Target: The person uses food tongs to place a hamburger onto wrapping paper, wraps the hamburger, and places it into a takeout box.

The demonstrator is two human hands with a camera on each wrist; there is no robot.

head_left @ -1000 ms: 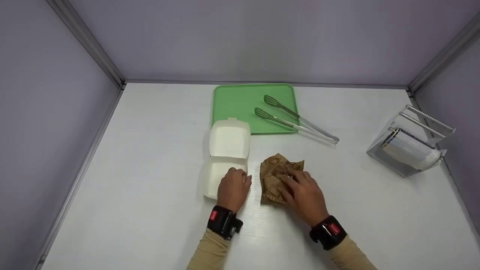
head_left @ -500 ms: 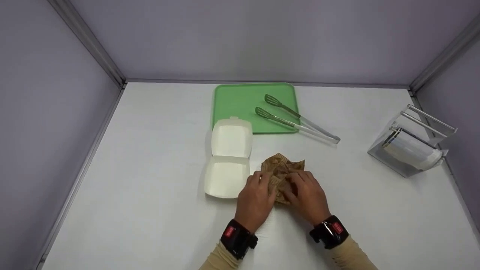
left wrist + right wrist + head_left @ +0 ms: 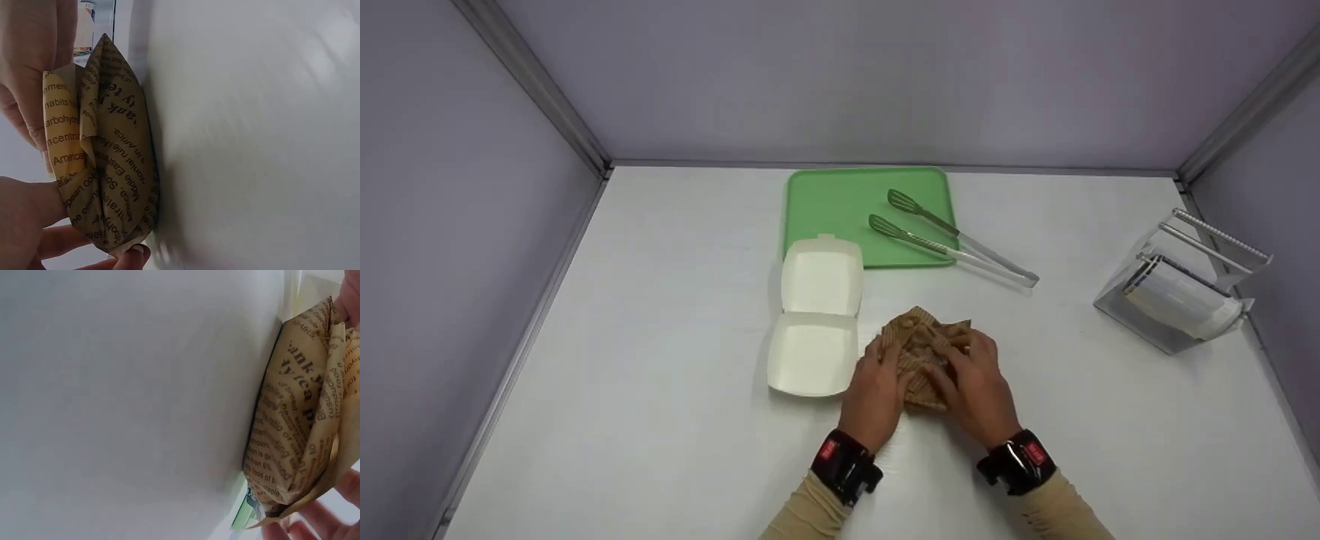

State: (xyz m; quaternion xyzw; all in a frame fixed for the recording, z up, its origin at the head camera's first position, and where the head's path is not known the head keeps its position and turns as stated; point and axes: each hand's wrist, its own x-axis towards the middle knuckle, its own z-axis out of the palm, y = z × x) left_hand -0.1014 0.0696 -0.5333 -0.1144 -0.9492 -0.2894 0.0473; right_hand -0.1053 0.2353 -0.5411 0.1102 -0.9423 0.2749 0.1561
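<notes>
Pale walls (image 3: 840, 82) close in three sides of a white desk (image 3: 645, 352); grey metal strips run along the corners.

Brown paper (image 3: 917, 358), crumpled and folded into a bundle, sits on the desk in front of me, between my two hands. Dark print all over it; "habits" and "food" legible in the wrist views. Upper edges stand up in loose folds.

My left hand (image 3: 875, 390) grips the paper's left side: fingers curled round the outer edge, thumb on the near face, one fingertip low, close to the desk. My right hand (image 3: 981, 388) is bent round the right side, pinching the paper between thumb and fingers; exact contact of each finger, I cannot tell. Both wrists carry black bands (image 3: 840, 459) with red patches, tan sleeves (image 3: 810, 510) behind them.

Left of the paper: white box (image 3: 819, 319), laid open, two halves joined by a hinge, insides up. My left hand is just beside its near half; touching or apart, I cannot tell. Far half, tab at its end, covers the near left corner of a green tray (image 3: 829, 195) as seen from above.

Tongs (image 3: 915, 238), arms spread, slotted heads over the tray, joined end out past its right side. Far right, a clear holder (image 3: 1140, 330) with a white roll (image 3: 1181, 300) in it, set at a slant to the desk edge.
</notes>
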